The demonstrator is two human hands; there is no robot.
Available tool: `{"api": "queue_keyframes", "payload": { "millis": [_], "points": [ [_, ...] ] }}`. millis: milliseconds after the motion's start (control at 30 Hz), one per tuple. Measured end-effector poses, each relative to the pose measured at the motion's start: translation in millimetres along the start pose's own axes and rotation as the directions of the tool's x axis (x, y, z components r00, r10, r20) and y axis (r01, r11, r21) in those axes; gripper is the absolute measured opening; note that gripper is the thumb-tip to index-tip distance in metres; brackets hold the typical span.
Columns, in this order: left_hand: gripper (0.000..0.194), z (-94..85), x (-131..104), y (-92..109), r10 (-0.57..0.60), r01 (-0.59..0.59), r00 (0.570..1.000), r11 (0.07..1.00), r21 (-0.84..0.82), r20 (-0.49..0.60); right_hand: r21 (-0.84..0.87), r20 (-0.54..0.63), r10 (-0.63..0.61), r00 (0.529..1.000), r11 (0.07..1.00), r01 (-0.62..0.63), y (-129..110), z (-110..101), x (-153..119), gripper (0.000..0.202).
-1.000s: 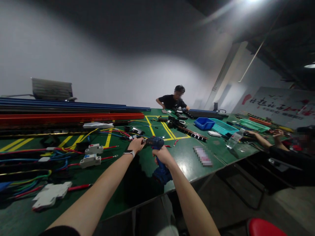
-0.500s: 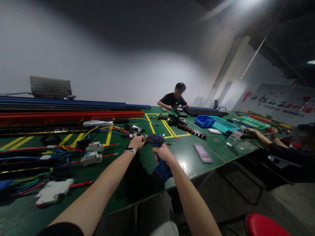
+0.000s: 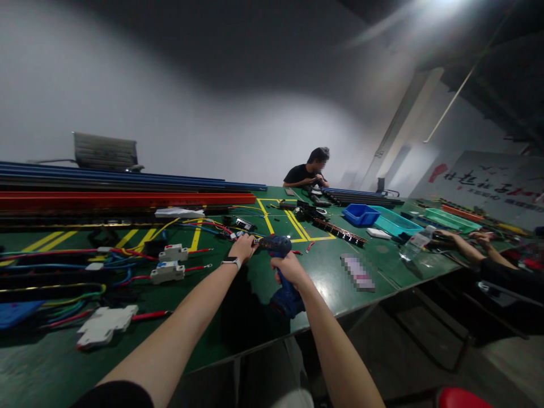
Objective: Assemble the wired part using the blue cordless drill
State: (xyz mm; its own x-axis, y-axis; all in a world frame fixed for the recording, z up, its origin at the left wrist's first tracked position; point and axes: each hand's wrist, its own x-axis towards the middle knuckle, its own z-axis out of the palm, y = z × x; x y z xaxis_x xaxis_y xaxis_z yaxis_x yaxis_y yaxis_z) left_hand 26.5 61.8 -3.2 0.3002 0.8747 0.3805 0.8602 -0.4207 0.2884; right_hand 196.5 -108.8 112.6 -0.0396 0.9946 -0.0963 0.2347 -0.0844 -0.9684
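Note:
My right hand [image 3: 289,269] is wrapped round the grip of a blue cordless drill [image 3: 287,300], which points left above the green table. At the drill's nose, my left hand [image 3: 243,249] has its fingers closed together. What they pinch is hidden by the hand and too small to make out. Just beyond that hand lie thin wires and a small black part with a pale label [image 3: 244,224]. To its left are white circuit breakers [image 3: 168,272] with red leads ending in ring lugs.
Long orange rails [image 3: 127,201] and blue rails [image 3: 110,178] lie along the far left. A blue bin [image 3: 360,215], a turquoise tray [image 3: 395,221], a water bottle [image 3: 416,243] and a blurred-out flat item [image 3: 357,273] are on the right. Co-workers sit opposite and at right.
The whole view has shifted slightly, so things appear farther right. Both my hands and the drill keep their places together. The person opposite has drawn their hands in towards their head.

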Motion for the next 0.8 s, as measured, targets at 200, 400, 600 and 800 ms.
{"api": "queue_keyframes", "payload": {
  "millis": [200, 400, 600, 800],
  "points": [
    [0.027, -3.0, -0.6, 2.9, -0.023, 0.024, 1.0, 0.999, -0.024, 0.019, 0.002, 0.003, 0.014, 1.0, 1.0, -0.014, 1.0, 0.2, 0.8, 0.014],
    [0.028, -4.0, -0.5, 3.9, -0.05, 0.051, 0.998, 0.998, -0.025, 0.033, 0.005, -0.005, 0.041, 0.999, 0.999, -0.041, -2.1, 0.6, -1.3, 0.014],
    [0.029, -7.2, -2.6, 5.8, -0.076, 0.075, 0.995, 0.997, 0.028, 0.057, 0.011, -0.016, 0.04, 0.999, 0.999, -0.04, -1.8, 1.0, -1.0, 0.013],
    [0.034, -12.9, -5.6, 9.4, -0.072, 0.07, 0.997, 0.995, 0.066, 0.029, 0.027, 0.006, 0.02, 1.0, 0.999, -0.02, 0.0, 1.0, 0.7, 0.014]
  ]
}}
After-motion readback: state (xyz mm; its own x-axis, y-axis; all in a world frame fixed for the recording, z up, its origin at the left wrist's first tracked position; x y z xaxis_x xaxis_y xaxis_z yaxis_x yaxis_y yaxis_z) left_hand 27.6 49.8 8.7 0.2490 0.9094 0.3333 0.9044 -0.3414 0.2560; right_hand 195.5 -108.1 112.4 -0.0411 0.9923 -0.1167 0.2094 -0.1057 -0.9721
